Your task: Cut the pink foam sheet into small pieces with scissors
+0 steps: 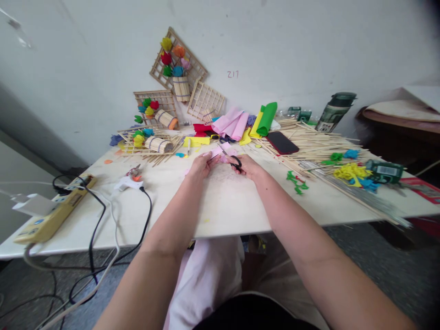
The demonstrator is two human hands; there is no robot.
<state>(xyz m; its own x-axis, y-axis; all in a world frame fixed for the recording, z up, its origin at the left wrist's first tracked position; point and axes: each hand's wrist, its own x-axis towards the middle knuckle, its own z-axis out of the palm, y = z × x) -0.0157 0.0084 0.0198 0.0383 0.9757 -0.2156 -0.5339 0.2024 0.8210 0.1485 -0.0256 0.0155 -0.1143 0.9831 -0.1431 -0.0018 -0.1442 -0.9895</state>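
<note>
At the middle of the white table, my left hand is closed on a piece of pink crepe paper. My right hand grips black-handled scissors, fingers around the handles. The blades point up and left against the pink paper; whether they are cutting through it I cannot tell. Behind my hands lie a larger folded pink paper sheet, a strip of yellow paper and a rolled green sheet. A white glue gun rests to the left of my left hand.
Stick lattices with paper flowers lean on the wall. Many thin wooden sticks spread across the right, with a phone on them. Green scraps and yellow strips lie nearby. A power strip and cables occupy the left edge.
</note>
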